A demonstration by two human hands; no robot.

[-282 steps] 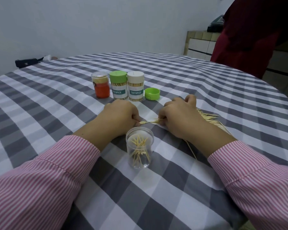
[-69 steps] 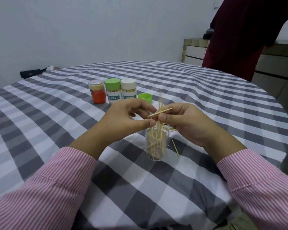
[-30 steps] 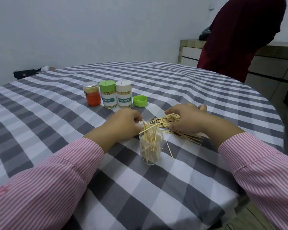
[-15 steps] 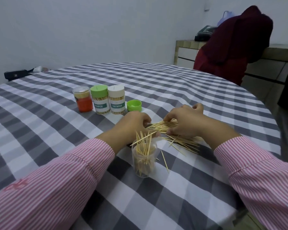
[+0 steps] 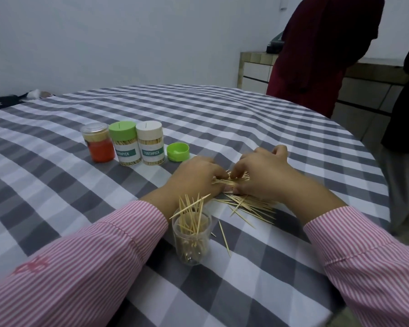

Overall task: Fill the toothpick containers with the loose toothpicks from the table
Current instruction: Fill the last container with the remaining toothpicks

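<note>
Wooden toothpicks (image 5: 248, 204) are lying loose on the bench (image 5: 57, 180) (beside a clear jar (image 5: 191, 239)) while the left hand (image 5: 196, 178) and right hand (image 5: 262, 175) are both pinching a bundle (image 5: 229, 181).

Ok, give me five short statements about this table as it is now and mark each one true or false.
1. The open clear container holds toothpicks. True.
2. The loose green cap sits on that container. False: it lies on the tablecloth, beside the white-lidded container.
3. Both the left hand and right hand are at the toothpick pile. True.
4. The orange jar lies tipped over. False: it stands upright.
5. The green-lidded container is closed. True.
</note>
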